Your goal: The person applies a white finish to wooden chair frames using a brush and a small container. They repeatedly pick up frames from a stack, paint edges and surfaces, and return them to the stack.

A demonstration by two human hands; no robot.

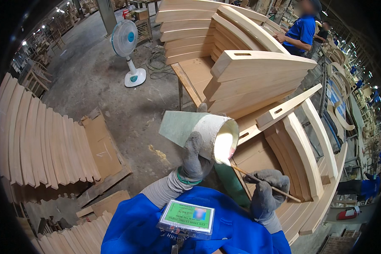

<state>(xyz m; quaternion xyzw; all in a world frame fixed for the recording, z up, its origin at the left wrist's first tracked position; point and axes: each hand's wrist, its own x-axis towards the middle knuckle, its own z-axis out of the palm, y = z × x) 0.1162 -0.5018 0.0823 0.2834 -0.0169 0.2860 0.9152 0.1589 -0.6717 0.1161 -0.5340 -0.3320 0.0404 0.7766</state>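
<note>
My left hand (pixel 196 158), in a grey glove, is wrapped around a tub (pixel 204 129) with white crust on its outside. The tub is tilted, its mouth toward the right, and white glue-like liquid (pixel 223 146) lies inside. A pale green flat-sided piece (pixel 175 125) shows at its left; I cannot tell if it belongs to the tub. My right hand (pixel 267 190), also gloved in grey, grips a thin wooden stick (pixel 252 175). The stick's upper end meets the white-coated lip of the tub. Right of the tub is a wooden rail (pixel 290 108) with a slot.
Stacked curved boards (pixel 260 70) stand on a table ahead, and more curved pieces (pixel 298 148) lie at the right. Slatted wood (pixel 38 131) fills the left. A floor fan (pixel 125 40) and cable (pixel 161 63) are beyond. Another person (pixel 300 36) in blue works at the far right.
</note>
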